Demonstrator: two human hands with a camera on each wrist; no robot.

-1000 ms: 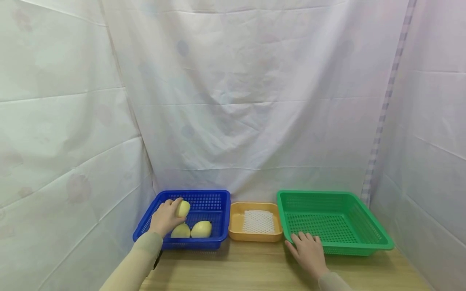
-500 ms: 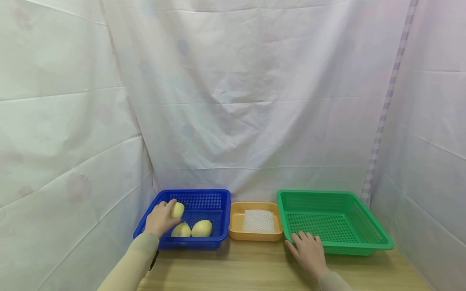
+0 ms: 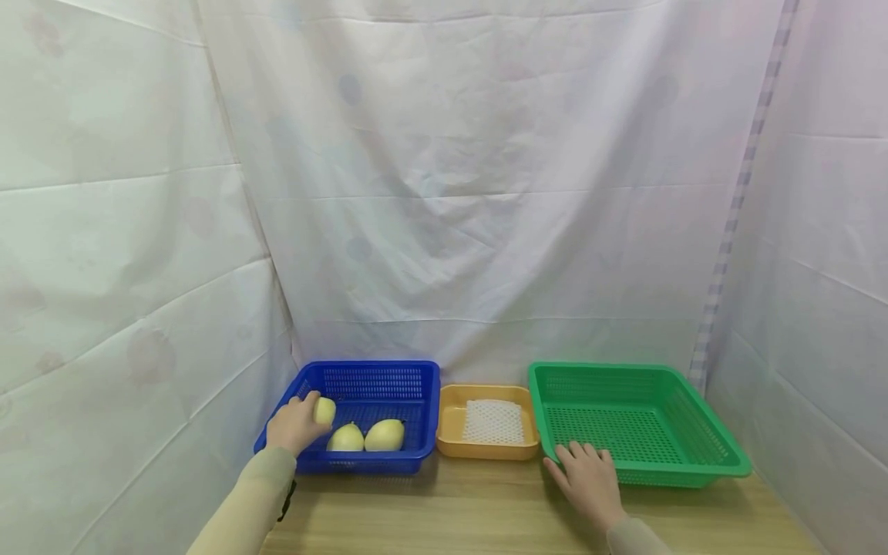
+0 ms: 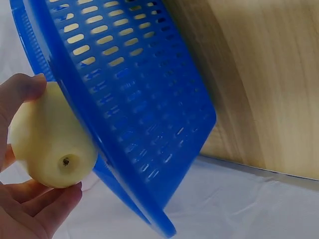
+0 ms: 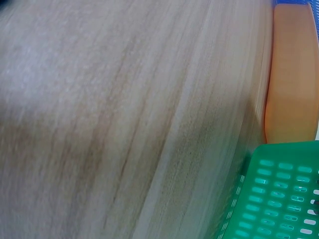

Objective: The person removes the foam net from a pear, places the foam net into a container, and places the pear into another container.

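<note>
My left hand (image 3: 294,425) holds a pale yellow pear (image 3: 324,411) at the left side of the blue basket (image 3: 368,461). In the left wrist view, the fingers and thumb curl round the pear (image 4: 55,134), its dark blossom end showing beside the basket's rim (image 4: 94,134). Two more pears lie in the basket, a left one (image 3: 346,438) and a right one (image 3: 385,435). My right hand (image 3: 588,482) rests on the front left corner of the green basket (image 3: 683,468), fingers extended over the rim. The right wrist view does not show that hand.
Between the baskets stands a shallow orange tray (image 3: 486,452) with white foam netting (image 3: 493,422) in it. All three containers stand on a wooden table (image 3: 444,516). White cloth (image 3: 486,231) hangs behind and at both sides.
My left hand has moved left and slightly down with the pear, uncovering more of the left pear in the basket. My right hand has stayed in place.
</note>
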